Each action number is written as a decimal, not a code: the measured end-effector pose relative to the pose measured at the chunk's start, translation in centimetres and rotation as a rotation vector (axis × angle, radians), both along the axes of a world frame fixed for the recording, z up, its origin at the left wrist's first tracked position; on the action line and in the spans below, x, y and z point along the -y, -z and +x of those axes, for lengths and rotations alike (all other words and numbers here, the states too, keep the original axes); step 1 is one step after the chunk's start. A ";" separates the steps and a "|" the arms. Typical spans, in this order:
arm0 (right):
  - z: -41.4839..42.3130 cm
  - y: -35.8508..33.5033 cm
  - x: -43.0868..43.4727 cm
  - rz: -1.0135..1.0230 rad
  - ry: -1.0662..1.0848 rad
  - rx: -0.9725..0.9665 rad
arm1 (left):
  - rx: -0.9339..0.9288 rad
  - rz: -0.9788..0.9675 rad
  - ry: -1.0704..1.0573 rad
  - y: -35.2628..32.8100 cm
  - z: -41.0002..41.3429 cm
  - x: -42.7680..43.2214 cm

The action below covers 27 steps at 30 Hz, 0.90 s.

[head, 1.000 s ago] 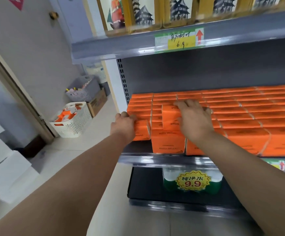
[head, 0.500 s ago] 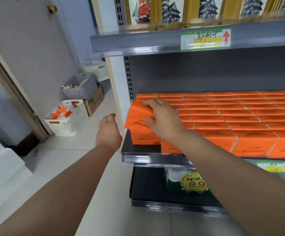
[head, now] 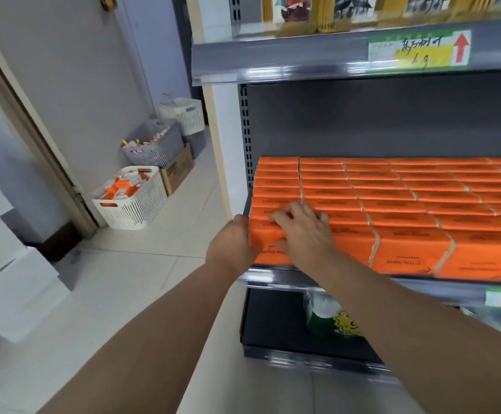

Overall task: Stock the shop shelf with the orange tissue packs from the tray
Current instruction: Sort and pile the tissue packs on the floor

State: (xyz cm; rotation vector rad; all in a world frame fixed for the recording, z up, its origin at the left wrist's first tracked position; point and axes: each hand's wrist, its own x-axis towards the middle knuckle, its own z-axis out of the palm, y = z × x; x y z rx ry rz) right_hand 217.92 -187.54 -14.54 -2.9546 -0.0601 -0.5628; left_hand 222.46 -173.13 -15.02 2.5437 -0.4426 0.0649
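The grey metal shop shelf (head: 452, 289) carries a tight block of orange plastic-wrapped tissue packs (head: 407, 204), starting at its left upright. On the floor at far left, the white slatted plastic tray (head: 135, 207) holds more. The right hand (head: 306, 231) clamps the near-left corner pack (head: 268, 254), fingers bent over its top and thumb on its front. The left hand (head: 231, 243) presses its left end; that grip is hidden, so I cannot tell it. Pushed crooked, this pack could slip off the open left edge. Blur smears the labels, and the shelf's right end is cut off.
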 end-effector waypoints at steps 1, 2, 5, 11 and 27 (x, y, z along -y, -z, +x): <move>-0.1 0.1 0.2 -0.017 0.002 -0.001 | 0.007 0.021 -0.028 0.3 0.1 0.4; -0.2 0.2 0.5 -0.031 0.011 -0.015 | 0.024 0.043 -0.056 0.5 0.2 0.8; -0.3 0.6 1.1 -0.071 0.096 -0.115 | 0.082 0.087 -0.116 0.9 0.3 1.4; 0.2 0.9 1.0 -0.142 0.151 -0.237 | 0.015 0.092 -0.136 1.3 0.7 1.6; -6.2 -1.1 2.1 -0.057 0.135 -0.092 | 0.286 -0.162 -0.006 -3.1 -4.7 1.0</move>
